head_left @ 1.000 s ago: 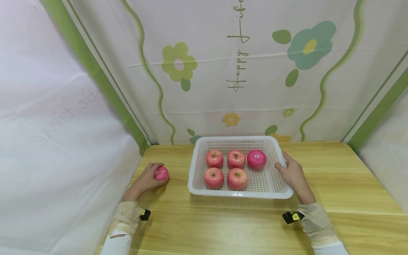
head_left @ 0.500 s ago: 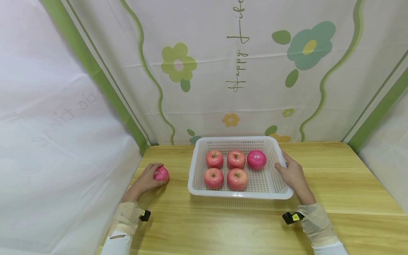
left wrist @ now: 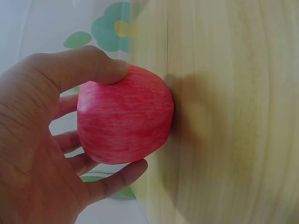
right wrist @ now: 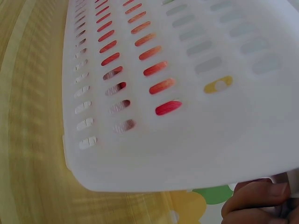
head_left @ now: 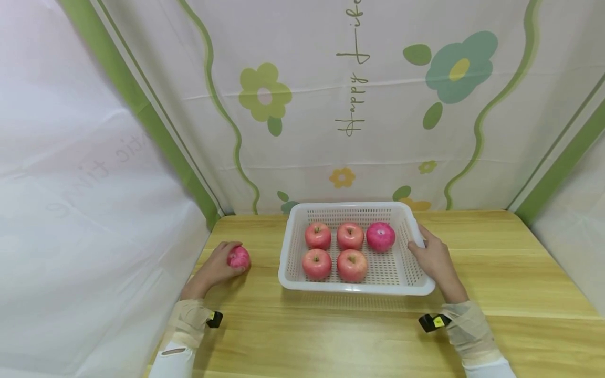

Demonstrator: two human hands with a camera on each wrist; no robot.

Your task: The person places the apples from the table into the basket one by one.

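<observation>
My left hand (head_left: 219, 266) holds a red-pink apple (head_left: 239, 258) at the table's left side. In the left wrist view, the thumb curls over one side of the apple (left wrist: 126, 116) and the fingers lie round the other, with its far side at the wood. A white perforated plastic basket (head_left: 359, 287) stands mid-table with several apples inside. Most are pale red, such as this apple (head_left: 352, 265); a deeper pink apple (head_left: 381, 237) lies at the back right. My right hand (head_left: 436, 258) grips the basket's right rim, thumb inside, its fingers mostly hidden in the head view.
The wooden table (head_left: 331, 336) runs up to a white curtain (head_left: 302, 136) printed with flowers at the back. Another curtain (head_left: 94, 236) hangs close along the left edge. Black wrist cameras, one being this camera (head_left: 215, 319), sit on both wrapped wrists.
</observation>
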